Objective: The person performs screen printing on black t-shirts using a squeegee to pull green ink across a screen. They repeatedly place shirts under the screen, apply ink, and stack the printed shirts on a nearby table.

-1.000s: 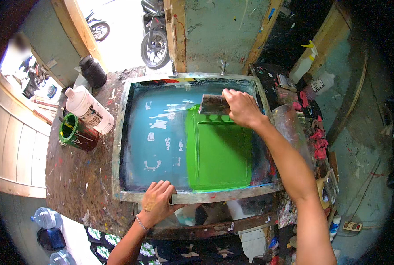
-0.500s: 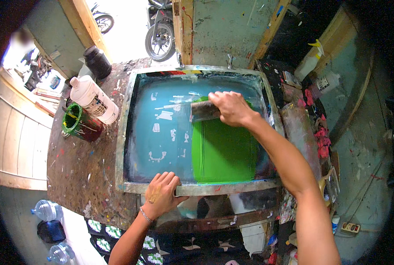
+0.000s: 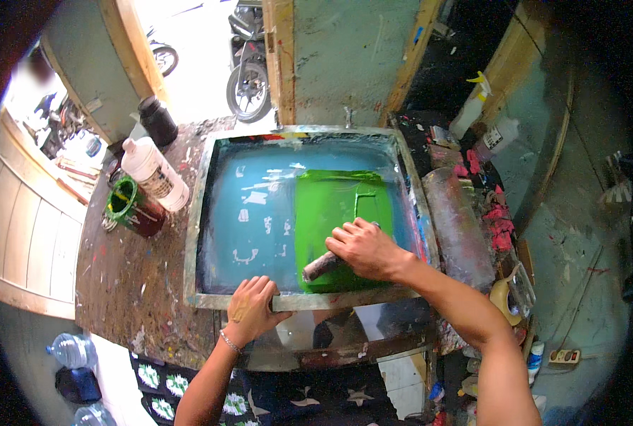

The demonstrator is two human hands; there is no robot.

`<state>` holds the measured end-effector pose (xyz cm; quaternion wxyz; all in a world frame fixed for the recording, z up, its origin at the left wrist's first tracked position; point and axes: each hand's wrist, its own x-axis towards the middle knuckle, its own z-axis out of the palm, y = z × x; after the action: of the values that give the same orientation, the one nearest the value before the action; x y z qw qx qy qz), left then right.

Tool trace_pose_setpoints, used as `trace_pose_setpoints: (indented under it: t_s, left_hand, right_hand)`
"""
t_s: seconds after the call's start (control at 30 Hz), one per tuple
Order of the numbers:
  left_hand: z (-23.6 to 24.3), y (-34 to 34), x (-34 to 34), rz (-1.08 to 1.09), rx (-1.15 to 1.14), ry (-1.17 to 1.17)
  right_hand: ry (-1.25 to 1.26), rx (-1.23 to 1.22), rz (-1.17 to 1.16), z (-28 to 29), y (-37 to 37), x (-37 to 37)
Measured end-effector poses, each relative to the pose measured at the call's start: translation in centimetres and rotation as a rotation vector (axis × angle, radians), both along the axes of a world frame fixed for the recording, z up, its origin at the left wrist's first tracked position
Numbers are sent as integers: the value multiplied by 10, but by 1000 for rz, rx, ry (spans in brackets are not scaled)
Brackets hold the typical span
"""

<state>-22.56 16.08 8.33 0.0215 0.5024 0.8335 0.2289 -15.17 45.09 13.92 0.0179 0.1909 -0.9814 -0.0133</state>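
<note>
A silk-screen frame (image 3: 195, 213) with blue mesh (image 3: 220, 234) lies on the worktable, some pale design areas showing at the left of the mesh. A broad block of green ink (image 3: 316, 213) covers its right part, with a thin raised outline near the far end. My right hand (image 3: 362, 248) is closed around a squeegee (image 3: 321, 267), which rests in the ink close to the near rail; my fingers hide part of it. My left hand (image 3: 251, 307) grips the frame's near rail, fingers curled over it. A bracelet circles that wrist.
Left of the frame stand a green-rimmed ink pot (image 3: 135, 209), a white bottle (image 3: 155, 174) and a dark jar (image 3: 158, 121). A spray bottle (image 3: 470, 106) and pink rags (image 3: 499, 227) are at the right. Dark printed fabric pieces (image 3: 302, 397) lie below the table's near edge.
My right hand has drawn the squeegee from the far end of the green ink to the near end. My left hand stays on the near rail. The view has shifted slightly.
</note>
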Motion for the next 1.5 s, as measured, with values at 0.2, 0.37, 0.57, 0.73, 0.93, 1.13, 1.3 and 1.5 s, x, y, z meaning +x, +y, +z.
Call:
trace_pose_setpoints:
  t_s: [0.2, 0.37, 0.57, 0.73, 0.93, 1.13, 1.3, 1.5]
  left_hand:
    - [-1, -1, -2, -4, -32, -39]
    - [-3, 0, -4, -6, -20, -44]
    - [-2, -1, -1, 10, -23, -49]
    - [0, 0, 0, 12, 6, -41]
    - [-1, -1, 2, 17, 15, -38]
    - [-2, -2, -1, -2, 23, -31]
    - [-3, -1, -3, -12, -6, -49]
    - [-2, -1, -2, 7, -26, -70]
  right_hand:
    - [175, 47, -215, 3, 57, -63]
    - [132, -12, -414, -7, 108, -107]
    - [75, -61, -658, -11, 100, -85]
    - [58, -30, -656, -10, 42, -17]
    - [36, -96, -555, -9, -27, 47]
    - [-24, -103, -461, 1, 20, 0]
    - [153, -19, -483, -4, 73, -99]
    - [153, -17, -523, -18, 72, -113]
